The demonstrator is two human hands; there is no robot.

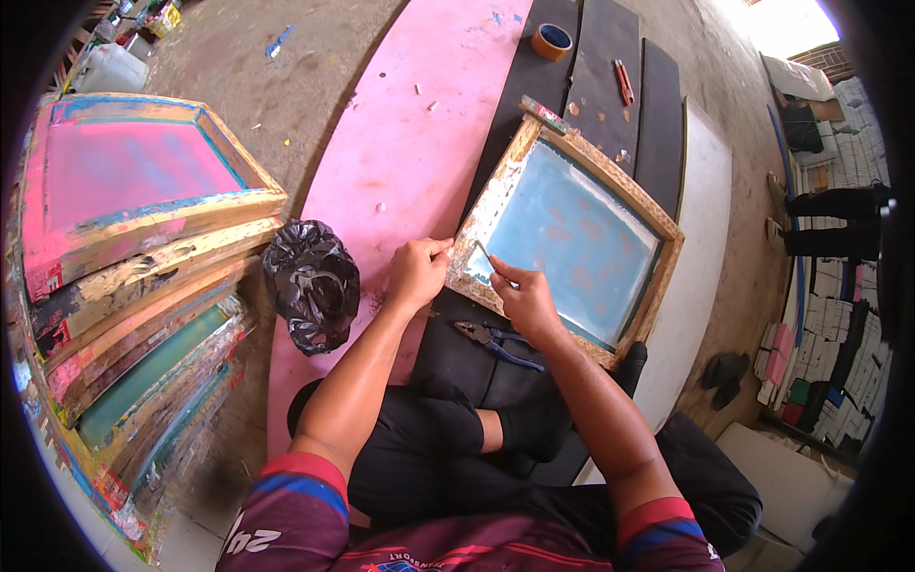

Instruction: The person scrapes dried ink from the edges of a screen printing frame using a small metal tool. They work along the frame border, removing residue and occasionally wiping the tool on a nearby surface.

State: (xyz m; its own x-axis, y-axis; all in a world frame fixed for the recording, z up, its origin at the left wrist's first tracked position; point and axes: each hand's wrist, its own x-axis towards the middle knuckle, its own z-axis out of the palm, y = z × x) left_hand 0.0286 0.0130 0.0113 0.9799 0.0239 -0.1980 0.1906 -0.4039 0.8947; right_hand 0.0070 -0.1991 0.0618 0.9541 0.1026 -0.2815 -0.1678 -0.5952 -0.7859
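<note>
A wooden screen-printing frame with blue-tinted mesh lies tilted on dark boards in front of me. Ragged whitish material covers its left border. My left hand is closed at that left edge, thumb and forefinger pinching the rim. Over the frame's near left corner, my right hand pinches a thin dark tool, its tip against the whitish border; its exact kind is too small to tell. Just below the frame rest pliers with blue handles, partly beneath my right forearm.
Left of me stands a stack of paint-stained frames, a crumpled black plastic bag beside it. A pink board runs away from me. Beyond the frame lie a tape roll and red cutter-like tool. A person's legs show at far right.
</note>
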